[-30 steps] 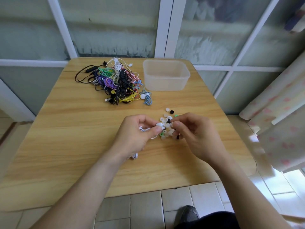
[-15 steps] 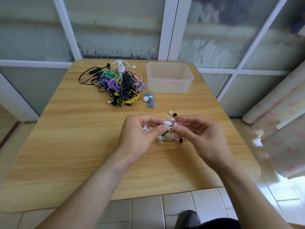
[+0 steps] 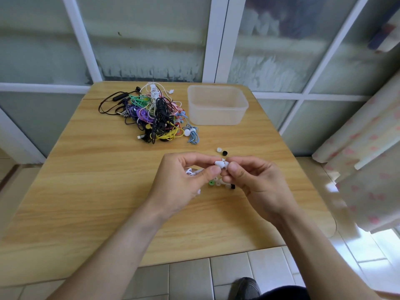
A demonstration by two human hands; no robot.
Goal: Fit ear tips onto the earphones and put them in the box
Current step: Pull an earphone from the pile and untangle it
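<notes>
My left hand (image 3: 184, 180) pinches a white earphone (image 3: 219, 163) between thumb and fingers, and its white cable (image 3: 191, 171) loops out beside the palm. My right hand (image 3: 257, 182) pinches a white ear tip (image 3: 226, 163) right against the earphone's end. Both hands hover just above the wooden table (image 3: 97, 191). Loose ear tips (image 3: 218, 182), white, green and black, lie under the hands. A clear plastic box (image 3: 217, 105) stands at the far side, with nothing in it.
A tangled heap of coloured earphones (image 3: 153, 113) lies left of the box. A white tip and a black tip (image 3: 224, 152) lie beyond my fingers. Windows back the table; a curtain (image 3: 363, 148) hangs at the right. Tiled floor and a shoe (image 3: 246, 287) show below.
Both hands have lifted a little off the pile of tips, still pressed together at the fingertips. The camera has tilted slightly, so the table sits lower in view.
</notes>
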